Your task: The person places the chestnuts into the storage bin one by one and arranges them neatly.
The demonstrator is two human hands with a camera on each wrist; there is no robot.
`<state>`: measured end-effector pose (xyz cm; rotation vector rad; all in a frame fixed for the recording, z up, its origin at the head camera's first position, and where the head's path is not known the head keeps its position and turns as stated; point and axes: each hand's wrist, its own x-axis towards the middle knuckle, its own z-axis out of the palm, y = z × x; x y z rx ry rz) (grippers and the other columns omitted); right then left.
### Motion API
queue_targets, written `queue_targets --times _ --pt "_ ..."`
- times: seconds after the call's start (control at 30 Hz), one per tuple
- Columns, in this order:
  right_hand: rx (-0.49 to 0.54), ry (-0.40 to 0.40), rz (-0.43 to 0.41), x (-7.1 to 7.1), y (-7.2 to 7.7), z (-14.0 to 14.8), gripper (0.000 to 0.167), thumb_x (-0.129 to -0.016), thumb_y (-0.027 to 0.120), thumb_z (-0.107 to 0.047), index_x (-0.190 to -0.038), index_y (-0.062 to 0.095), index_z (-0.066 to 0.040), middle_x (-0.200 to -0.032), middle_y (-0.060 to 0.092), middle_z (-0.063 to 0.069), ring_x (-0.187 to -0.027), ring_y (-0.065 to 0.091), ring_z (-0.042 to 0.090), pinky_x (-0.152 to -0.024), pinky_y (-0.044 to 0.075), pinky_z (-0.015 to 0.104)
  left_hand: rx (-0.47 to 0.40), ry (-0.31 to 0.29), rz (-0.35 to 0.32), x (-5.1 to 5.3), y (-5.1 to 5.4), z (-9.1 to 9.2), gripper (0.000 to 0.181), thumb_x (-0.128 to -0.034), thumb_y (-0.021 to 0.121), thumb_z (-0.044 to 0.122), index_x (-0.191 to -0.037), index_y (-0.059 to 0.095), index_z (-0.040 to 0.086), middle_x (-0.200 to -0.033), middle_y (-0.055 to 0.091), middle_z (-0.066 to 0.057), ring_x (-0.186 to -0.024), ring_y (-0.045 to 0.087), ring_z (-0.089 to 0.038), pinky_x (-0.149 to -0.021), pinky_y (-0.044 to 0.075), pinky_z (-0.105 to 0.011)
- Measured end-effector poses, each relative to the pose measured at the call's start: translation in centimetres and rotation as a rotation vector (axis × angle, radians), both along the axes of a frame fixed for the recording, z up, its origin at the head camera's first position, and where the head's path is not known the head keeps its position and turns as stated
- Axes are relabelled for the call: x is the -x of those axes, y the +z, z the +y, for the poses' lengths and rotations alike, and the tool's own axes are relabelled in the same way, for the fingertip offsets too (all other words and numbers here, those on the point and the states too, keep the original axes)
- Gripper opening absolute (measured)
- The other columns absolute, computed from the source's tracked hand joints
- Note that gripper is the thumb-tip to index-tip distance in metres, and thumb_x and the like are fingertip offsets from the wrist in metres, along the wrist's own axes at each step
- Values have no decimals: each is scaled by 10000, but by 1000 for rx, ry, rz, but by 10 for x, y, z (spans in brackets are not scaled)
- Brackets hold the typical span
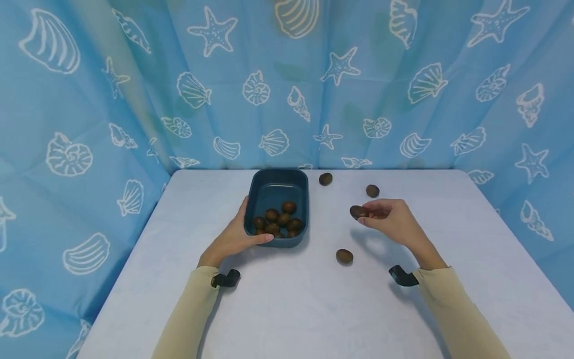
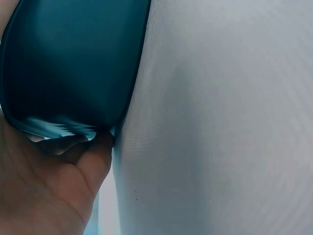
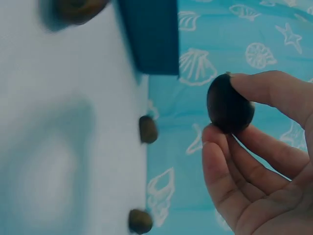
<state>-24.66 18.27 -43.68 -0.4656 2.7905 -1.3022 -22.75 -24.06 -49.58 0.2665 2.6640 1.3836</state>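
My right hand (image 1: 396,222) pinches a dark brown oval fruit (image 1: 358,212) between thumb and fingertips, raised over the table. The fruit (image 3: 230,104) looks smooth, almost black, in the right wrist view. A deep blue plastic tub (image 1: 287,243) stands left of it, with several similar brown fruits (image 1: 271,215) gathered at its near end. My left hand (image 1: 230,238) grips the tub's near left corner, thumb across the front rim and fingers along the left side. In the left wrist view that hand (image 2: 54,181) touches the tub's wall (image 2: 73,63).
Three loose brown fruits lie right of the tub: one by its far corner (image 1: 325,179), one farther right (image 1: 372,191), one nearer me (image 1: 344,256). A white cloth covers the table (image 1: 305,309). Behind the far edge hangs a blue seashell-print curtain (image 1: 242,119).
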Motion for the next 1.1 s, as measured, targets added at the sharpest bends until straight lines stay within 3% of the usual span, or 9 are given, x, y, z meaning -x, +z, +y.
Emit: queue_targets --times 0.37,0.73,0.93,1.1 --pt "65 27 58 22 36 -52 396 -918 795 -304 -1241 741 -82 -1107 747 126 -983 682 254 -857 559 314 25 20 -36 -2 3 0 1322 -774 825 638 -1648 -129 370 -1765 42 -5 -1619 171 -341 -1247 246 -666" --pt "157 81 66 42 49 -96 430 -895 818 -306 -1255 743 -84 -1101 745 132 -996 629 249 -842 537 343 18 11 -25 -2 2 0 1310 -782 833 605 -1649 -122 375 -1764 51 2 -1616 181 -342 -1243 247 -674" --pt "219 126 77 51 55 -119 413 -890 821 -278 -1244 747 -80 -1108 750 133 -920 641 239 -765 549 331 -8 -15 18 0 2 0 1290 -800 843 551 -1658 -101 357 -1762 77 8 -1611 207 -325 -1240 261 -668" --pt "251 137 92 61 56 -137 402 -885 821 -269 -1230 753 -75 -1149 754 130 -962 633 213 -780 535 329 -21 -23 33 1 2 2 1262 -818 849 486 -1664 -78 346 -1758 119 7 -1602 235 -311 -1240 263 -665"
